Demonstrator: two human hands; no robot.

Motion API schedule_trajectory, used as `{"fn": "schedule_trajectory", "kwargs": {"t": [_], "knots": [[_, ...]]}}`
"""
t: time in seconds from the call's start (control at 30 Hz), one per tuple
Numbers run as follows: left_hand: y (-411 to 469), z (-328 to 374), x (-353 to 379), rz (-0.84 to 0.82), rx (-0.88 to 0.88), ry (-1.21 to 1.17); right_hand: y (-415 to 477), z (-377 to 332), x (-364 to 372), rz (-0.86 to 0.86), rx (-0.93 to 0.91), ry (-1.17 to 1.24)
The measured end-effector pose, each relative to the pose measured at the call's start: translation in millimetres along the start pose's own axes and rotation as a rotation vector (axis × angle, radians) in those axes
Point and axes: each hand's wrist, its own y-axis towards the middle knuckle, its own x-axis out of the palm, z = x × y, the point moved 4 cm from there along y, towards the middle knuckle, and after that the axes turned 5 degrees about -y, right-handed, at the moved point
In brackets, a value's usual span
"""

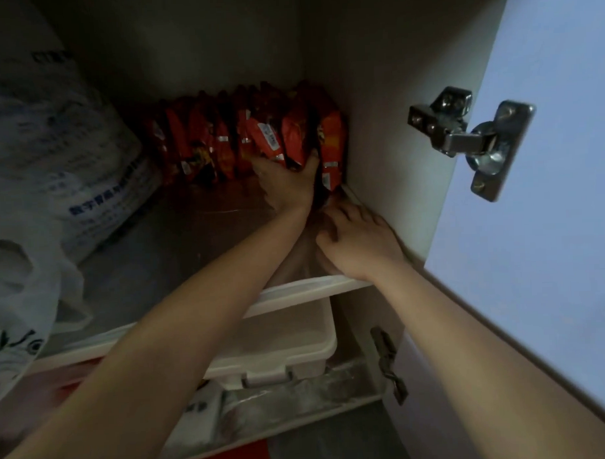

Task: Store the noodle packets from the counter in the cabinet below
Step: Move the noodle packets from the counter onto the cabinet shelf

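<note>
Inside a dim cabinet, a left hand point(286, 187) closes its fingers point(310, 160) around one red noodle packet point(296, 136), standing in a row of packets point(209, 146) along the back of the shelf point(151, 255). The right hand point(358, 242) rests palm-down by the side wall, fingers loosely curled, holding nothing. A white printed sack point(52, 162) sits left.

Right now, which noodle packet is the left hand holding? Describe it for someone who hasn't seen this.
Find the open cabinet's upper shelf and the upright row of red-orange noodle packets at its back. The left hand grips the red packet second from the right wall, beside the end packet.
</note>
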Motion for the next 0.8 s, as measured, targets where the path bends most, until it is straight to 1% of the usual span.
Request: {"fn": "schedule_trajectory", "kwargs": {"t": [0.17, 0.3, 0.4, 0.53, 0.67, 0.8], "knots": [[-12.5, 1.0, 3.5, -0.245, 0.120, 0.038, -1.4, -0.4, -1.2, -0.004, 0.020, 0.024], [-11.7, 0.8, -5.9, -0.287, 0.133, 0.138, -3.4, -1.0, -2.3, -0.012, 0.022, 0.027], [-8.2, 1.2, -2.3, -0.349, 0.135, 0.096, -3.4, -0.7, -3.0, -0.015, 0.022, 0.025], [-0.1, -2.7, 5.8, -0.334, 0.121, 0.095, -2.3, -0.5, -1.1, -0.008, 0.014, 0.030], [18.4, -10.6, 16.7, -0.249, 0.070, 0.120, -2.7, -1.1, -1.0, -0.007, 0.009, 0.009], [24.1, -13.6, 20.8, -0.219, 0.114, 0.170, -2.2, -0.1, -1.3, -0.024, 0.020, 0.008]]}}
